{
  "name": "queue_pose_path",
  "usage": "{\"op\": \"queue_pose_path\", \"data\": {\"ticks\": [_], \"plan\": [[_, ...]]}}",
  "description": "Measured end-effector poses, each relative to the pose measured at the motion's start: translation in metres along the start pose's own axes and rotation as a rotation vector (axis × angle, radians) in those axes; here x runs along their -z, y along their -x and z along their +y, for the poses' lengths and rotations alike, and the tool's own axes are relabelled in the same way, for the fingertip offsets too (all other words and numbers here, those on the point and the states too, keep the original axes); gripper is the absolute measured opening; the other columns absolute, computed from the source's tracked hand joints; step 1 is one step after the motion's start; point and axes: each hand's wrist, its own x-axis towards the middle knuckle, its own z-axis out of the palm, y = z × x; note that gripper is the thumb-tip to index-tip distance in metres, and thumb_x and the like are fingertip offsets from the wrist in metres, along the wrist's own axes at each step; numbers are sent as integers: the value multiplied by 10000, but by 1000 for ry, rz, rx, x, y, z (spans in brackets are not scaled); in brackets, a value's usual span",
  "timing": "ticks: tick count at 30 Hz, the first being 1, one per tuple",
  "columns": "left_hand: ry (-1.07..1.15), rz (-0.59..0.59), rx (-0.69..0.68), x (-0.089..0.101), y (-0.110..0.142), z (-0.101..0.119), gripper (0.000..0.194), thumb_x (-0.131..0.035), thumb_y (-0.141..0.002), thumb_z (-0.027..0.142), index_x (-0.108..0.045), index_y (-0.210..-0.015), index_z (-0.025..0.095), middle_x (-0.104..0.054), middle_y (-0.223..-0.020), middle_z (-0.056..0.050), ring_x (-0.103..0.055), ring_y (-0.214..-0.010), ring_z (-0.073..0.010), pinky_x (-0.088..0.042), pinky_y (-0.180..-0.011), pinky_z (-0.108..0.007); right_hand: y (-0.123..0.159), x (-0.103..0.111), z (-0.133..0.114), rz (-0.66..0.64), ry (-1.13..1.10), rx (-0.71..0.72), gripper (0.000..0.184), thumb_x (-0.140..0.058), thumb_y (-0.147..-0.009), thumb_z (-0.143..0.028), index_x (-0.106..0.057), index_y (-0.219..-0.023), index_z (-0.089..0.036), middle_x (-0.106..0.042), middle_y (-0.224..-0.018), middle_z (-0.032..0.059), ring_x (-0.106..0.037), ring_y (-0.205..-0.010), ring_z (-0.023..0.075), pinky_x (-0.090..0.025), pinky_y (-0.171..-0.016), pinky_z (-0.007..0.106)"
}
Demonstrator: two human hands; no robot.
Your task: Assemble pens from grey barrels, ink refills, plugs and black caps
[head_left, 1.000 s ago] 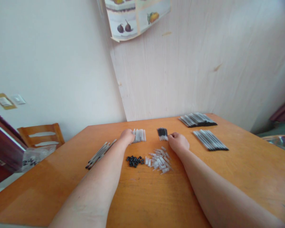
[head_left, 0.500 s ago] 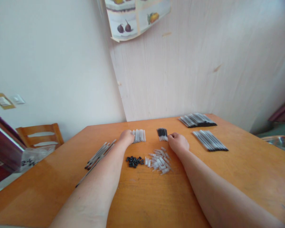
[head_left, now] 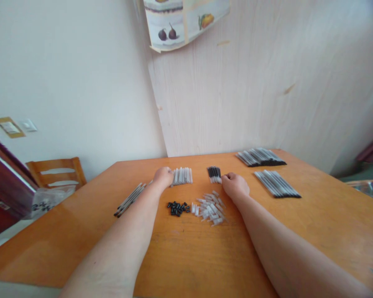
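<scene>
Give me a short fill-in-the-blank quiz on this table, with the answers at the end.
The small pieces heaped beside the white tips are coloured ____.
The tubes lie to the ____ of the left hand.
Beyond the right hand, ____ pen stacks lie on its right.
Missing words: black; right; two.

From here I see the left arm (head_left: 121, 227) and right arm (head_left: 286, 240), both bare, reaching far forward. The left hand (head_left: 163, 178) is curled, its fingertips hard to see. The right hand (head_left: 235, 186) has its fingers bent in too.
</scene>
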Motion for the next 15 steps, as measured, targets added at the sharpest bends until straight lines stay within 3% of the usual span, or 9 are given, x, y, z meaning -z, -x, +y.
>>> {"op": "queue_pose_path", "data": {"ticks": [10, 15], "plan": [[90, -13, 58, 42, 34, -35, 90, -619, -713, 209, -660, -641, 175, -633, -610, -53, -561, -608, -179, -359, -583, -261, -1, -1, 2, -1, 8, 2, 395, -433, -832, -457, -741, -978, -258, -706, -988, 103, -637, -951, 261, -458, -731, 311], [-148, -159, 109, 61, 56, -49, 138, -600, -745, 265, -647, -670, 159, -580, -565, -29, -531, -590, -158, -314, -548, -252, -1, -1, 4, -7, 21, 24, 397, -419, -829, -451, -738, -964, -257, -705, -961, 106, -640, -917, 269, -445, -693, 314]]}}
